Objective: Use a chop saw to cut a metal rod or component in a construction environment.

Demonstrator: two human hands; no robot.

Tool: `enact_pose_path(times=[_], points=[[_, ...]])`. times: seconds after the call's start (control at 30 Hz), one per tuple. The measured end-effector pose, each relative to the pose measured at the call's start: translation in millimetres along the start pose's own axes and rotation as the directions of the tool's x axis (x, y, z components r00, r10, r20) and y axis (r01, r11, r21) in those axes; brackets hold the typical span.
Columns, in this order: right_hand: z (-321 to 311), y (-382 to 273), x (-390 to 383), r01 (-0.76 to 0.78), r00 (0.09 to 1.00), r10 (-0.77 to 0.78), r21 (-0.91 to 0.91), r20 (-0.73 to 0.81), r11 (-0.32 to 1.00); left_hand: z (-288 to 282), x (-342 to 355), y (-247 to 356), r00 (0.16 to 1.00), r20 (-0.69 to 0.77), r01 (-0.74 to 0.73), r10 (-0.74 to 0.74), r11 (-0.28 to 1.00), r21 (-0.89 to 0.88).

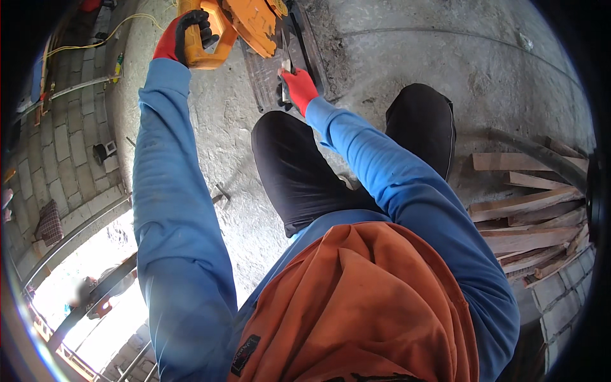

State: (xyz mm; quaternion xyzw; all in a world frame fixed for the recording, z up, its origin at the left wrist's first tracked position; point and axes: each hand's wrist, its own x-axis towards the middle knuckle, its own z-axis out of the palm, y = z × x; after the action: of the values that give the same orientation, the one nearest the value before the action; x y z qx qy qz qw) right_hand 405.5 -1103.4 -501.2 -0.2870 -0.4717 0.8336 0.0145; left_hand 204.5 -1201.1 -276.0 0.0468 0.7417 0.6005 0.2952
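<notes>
L hand (194, 32), in a red/black glove, was wrapped round the orange handle (207, 62) of a power saw, fingers curled in, so no real gap showed. R hand (299, 86), same glove type, was closed round a short pale pc (286, 65), prob. wood, ends poking out either side of the fist; exact grip partly hidden by the glove.

Pc was just beside the saw's orange guard (256, 28), over the dark metal base (258, 83), which lay on the concrete floor (363, 54). Couldn't tell whether pc touched the base or the blade.

Progress: by the look of it, setup was done, i.e. saw in hand & pc brought up close to it. Cutting itself looked undone or only partly done; no clear kerf visible at this size, so can't say for sure. No finished pc could be made out by the base. How many more were left: unknown. Rough timber strips (522, 240) lay stacked at far R, well apart from the saw, poss. stock or offcuts, n/k which. Yellow cable (137, 16) ran at upper L.
</notes>
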Motion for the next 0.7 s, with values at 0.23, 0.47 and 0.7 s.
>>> enact_pose_path(times=[0.23,0.47,0.7], points=[[6.6,-12.8,-56.8,-0.126,0.987,0.088,0.310,0.136,0.942,3.1,-18.9,6.9,0.993,0.119,0.019,-0.012,0.998,-0.056],[0.1,0.5,-36.3,0.000,0.995,-0.019,0.180,0.099,0.984,-1.9,-4.6,-12.8,0.995,0.087,-0.053,0.057,0.997,-0.051],[-3.5,-21.1,-80.1,-0.176,0.970,0.114,0.297,0.215,0.939,-4.4,-10.1,-11.5,0.995,0.094,-0.009,0.015,0.998,-0.062]])
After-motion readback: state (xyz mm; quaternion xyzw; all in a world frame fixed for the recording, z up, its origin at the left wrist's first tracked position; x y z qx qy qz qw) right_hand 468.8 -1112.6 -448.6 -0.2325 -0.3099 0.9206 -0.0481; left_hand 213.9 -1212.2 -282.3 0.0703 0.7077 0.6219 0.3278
